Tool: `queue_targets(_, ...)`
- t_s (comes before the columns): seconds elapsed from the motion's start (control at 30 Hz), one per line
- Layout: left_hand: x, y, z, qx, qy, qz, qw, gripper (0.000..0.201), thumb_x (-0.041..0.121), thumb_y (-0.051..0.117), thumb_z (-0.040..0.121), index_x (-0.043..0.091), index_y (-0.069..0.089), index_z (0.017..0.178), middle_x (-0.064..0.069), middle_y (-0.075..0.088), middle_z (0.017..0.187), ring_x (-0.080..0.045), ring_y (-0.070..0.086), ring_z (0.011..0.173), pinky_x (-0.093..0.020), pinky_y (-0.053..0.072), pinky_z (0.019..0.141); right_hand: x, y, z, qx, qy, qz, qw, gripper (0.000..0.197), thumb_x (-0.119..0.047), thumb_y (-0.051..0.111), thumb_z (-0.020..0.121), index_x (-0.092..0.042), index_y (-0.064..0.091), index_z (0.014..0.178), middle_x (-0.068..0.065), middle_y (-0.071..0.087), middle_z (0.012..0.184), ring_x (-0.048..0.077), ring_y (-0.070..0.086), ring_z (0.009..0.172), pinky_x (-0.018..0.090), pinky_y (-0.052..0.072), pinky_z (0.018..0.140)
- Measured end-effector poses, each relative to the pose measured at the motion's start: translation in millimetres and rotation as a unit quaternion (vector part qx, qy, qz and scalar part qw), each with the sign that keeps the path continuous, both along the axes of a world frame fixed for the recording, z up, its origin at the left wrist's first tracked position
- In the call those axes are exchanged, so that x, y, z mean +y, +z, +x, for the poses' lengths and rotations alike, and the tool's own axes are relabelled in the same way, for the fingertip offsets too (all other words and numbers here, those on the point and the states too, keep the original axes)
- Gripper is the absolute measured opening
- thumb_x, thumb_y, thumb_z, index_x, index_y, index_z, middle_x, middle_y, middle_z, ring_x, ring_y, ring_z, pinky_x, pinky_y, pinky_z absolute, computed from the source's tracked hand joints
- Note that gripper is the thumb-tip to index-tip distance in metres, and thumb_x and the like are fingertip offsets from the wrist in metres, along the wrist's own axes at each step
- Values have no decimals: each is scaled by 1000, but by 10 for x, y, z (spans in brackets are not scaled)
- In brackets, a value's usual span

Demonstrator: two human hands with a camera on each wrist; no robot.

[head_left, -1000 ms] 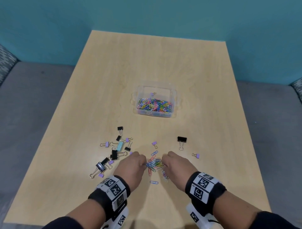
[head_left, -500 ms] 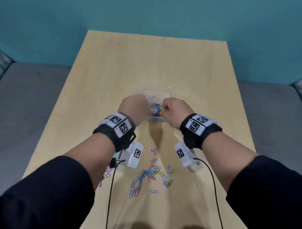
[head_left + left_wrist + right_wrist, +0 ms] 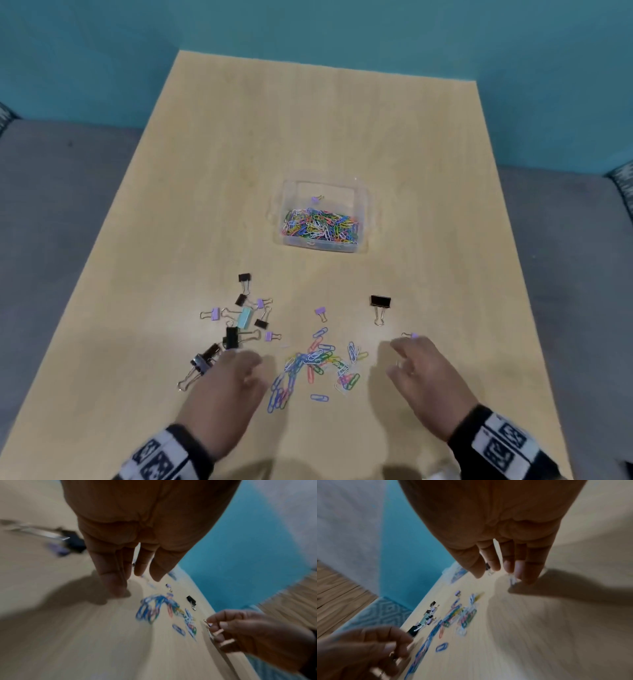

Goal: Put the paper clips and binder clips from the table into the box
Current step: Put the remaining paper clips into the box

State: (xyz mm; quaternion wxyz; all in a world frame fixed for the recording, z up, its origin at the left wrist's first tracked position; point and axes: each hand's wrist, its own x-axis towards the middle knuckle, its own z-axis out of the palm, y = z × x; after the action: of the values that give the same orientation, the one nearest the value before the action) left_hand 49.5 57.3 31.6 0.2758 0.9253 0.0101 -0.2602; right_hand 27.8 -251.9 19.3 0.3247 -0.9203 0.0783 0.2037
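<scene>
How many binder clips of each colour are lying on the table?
Black binder clips: 7
Purple binder clips: 5
Light blue binder clip: 1
Total: 13 showing; the left hand may hide more.

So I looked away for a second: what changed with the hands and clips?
Both hands, left hand and right hand, came back from the clear plastic box to flank the loose coloured paper clips, open and empty. The scattered binder clips and box stayed put.
</scene>
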Motion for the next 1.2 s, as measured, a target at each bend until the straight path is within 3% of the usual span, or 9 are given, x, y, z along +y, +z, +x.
queue_targets(0.13,17,-145,-301,60,85,-75,992,22,27,64,74,39,58,92,4,57,85,-10,60,73,-33,53,74,83,-90,-160,7,-42,-8,999,33,-17,60,86,-20,57,118,-4,48,104,13,55,92,27,43,84)
queue_targets(0.23,-180,-136,-192,21,87,-104,991,28,15,64,83,33,57,102,7,56,97,0,59,82,-11,41,72,378,-91,-22,-5,-1,26,1000,34,-21,55,86,-22,57,120,-5,48,105,14,57,98,27,43,88)
queue_targets(0.3,-296,-113,-66,16,79,-114,990,25,17,63,83,29,60,106,7,56,99,2,57,85,-6,37,70,553,-62,73,8,31,58,998,35,-25,53,85,-24,57,120,-5,50,105,12,58,99,27,44,88)
queue_targets(0.4,-338,-58,10,2,22,-47,999,40,27,64,82,25,54,120,11,46,109,-5,54,95,-18,41,80,598,4,127,-21,62,21,998,40,-29,56,88,-25,52,127,-6,47,111,13,51,105,24,41,87)
queue_targets(0.5,-334,-17,-104,-8,-63,26,998,68,37,67,75,30,33,134,9,33,109,-13,41,101,-25,41,84,542,55,29,-8,101,-60,993,64,-39,61,82,-29,31,138,-4,35,122,18,37,111,27,41,88)
queue_targets(0.63,-412,-103,-235,-23,-115,52,992,83,29,67,75,33,18,141,8,29,113,-14,33,100,-25,39,87,672,9,-64,8,186,-140,972,93,-38,68,74,-34,8,144,-3,23,133,22,30,112,32,43,90)
queue_targets(0.83,-606,-256,26,-80,-93,19,992,68,22,66,78,29,30,135,6,31,110,-14,35,98,-28,43,85,943,-139,163,-49,169,-103,979,68,-28,66,83,-27,29,140,-1,32,128,21,33,108,31,43,88)
queue_targets(0.93,-666,-287,147,-95,-91,20,991,37,17,63,80,27,48,113,5,35,102,-16,40,96,-28,45,80,1000,-163,259,-66,174,-91,978,42,-11,56,84,-24,45,123,0,37,119,22,36,100,33,45,82)
queue_targets(1.2,-676,-379,153,-117,-131,24,984,9,16,54,87,19,55,96,1,42,98,-19,45,82,-30,42,69,930,-173,291,-62,203,-106,972,23,2,47,82,-16,50,97,6,46,106,23,40,86,31,35,70)
